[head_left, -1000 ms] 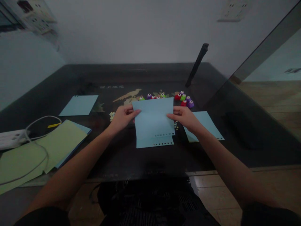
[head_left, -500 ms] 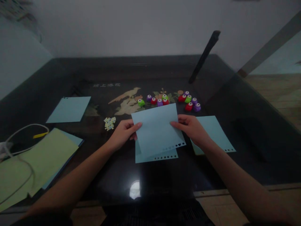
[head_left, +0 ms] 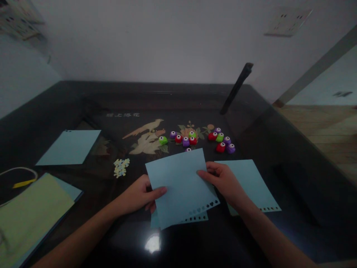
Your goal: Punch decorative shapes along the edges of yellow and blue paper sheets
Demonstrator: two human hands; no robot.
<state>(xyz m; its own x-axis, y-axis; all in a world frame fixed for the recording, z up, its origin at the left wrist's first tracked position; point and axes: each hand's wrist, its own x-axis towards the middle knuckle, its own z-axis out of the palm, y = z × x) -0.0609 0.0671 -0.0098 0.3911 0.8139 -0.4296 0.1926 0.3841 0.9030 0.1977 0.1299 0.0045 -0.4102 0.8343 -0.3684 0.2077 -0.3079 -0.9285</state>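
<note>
A light blue sheet of paper, tilted and raised off the table, is pinched by both my hands. Small shaped holes run along its lower right edge. My left hand grips its left side, thumb on top; my right hand grips the right side the same way. Beneath it lies another blue sheet, mostly covered, also with a row of punched holes. Just beyond the held paper stand several small red, green and purple craft punches. A little pile of punched-out paper bits lies left of my left hand.
More craft punches cluster to the right. A punched blue sheet lies beside my right forearm, another blue sheet at the far left. Yellow-green paper and a white cable occupy the near left. A black post rises at the back.
The camera view has tilted up, so everything sits lower in the picture. Both hands keep hold of the sheet, which has turned slightly and covers more of the sheet beneath.
</note>
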